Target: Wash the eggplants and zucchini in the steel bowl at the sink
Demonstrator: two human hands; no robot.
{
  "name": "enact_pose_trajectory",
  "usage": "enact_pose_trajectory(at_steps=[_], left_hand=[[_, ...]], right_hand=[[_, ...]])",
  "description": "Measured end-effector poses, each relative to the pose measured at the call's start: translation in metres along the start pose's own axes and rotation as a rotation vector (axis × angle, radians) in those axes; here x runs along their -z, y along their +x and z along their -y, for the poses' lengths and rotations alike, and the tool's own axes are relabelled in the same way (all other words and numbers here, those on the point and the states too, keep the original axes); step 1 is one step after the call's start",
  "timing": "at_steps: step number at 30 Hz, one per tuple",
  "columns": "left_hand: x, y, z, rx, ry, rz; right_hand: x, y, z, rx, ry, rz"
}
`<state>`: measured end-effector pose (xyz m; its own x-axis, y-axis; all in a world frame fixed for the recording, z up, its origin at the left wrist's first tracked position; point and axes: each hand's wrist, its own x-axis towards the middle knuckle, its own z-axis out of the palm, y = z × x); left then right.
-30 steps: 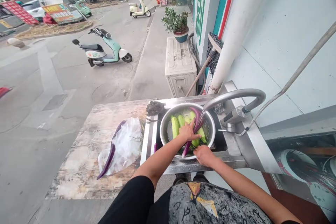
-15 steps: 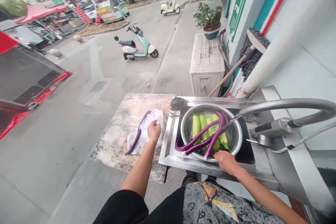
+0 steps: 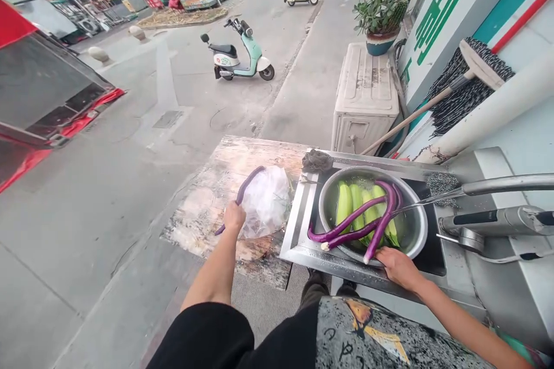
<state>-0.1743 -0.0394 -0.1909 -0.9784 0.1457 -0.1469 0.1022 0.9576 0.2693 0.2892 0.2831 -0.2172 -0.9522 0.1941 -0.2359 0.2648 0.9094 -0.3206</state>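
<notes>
My left hand (image 3: 235, 217) is closed around the middle of a long purple eggplant (image 3: 251, 177) beside a crumpled white plastic bag (image 3: 267, 199) on a worn wooden board (image 3: 199, 207). At the near rim of a round metal basin (image 3: 420, 236), my right hand (image 3: 397, 265) grips the edge, its fingertips partly hidden. The basin sits in the sink, holding water and several pale green zucchini (image 3: 345, 204). Across them lie a few purple eggplants (image 3: 381, 230), their ends hanging over the near left rim. Water runs from the faucet (image 3: 497, 184) into the basin.
A dark rag (image 3: 317, 159) lies on the sink's far left corner, and a steel-wool scrubber (image 3: 444, 184) is at its right. Beyond the sink stand a metal unit (image 3: 366, 89) with a potted plant (image 3: 381, 14) on it and a mop (image 3: 467, 81). A scooter (image 3: 242, 55) is parked on the pavement.
My left hand has moved left from above the plastic bag and closed on the eggplant beside it. My right hand stays at the basin's rim. The camera view has shifted.
</notes>
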Motion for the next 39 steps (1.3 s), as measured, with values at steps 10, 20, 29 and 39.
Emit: enact_pose_trajectory(at_steps=[10, 20, 29, 39], left_hand=[[0.044, -0.109, -0.113, -0.363, -0.318, -0.199], [-0.050, -0.213, -0.259, -0.935, -0.142, 0.432], [-0.055, -0.188, -0.319, -0.997, 0.161, 0.466], [-0.062, -0.120, -0.242, -0.274, -0.113, 0.266]], right_hand=[[0.006, 0.004, 0.002, -0.020, 0.013, 0.067], [0.004, 0.008, 0.014, -0.057, -0.046, 0.106], [0.029, 0.007, 0.025, -0.008, -0.059, 0.180], [0.039, 0.032, -0.001, -0.811, 0.774, -0.306]])
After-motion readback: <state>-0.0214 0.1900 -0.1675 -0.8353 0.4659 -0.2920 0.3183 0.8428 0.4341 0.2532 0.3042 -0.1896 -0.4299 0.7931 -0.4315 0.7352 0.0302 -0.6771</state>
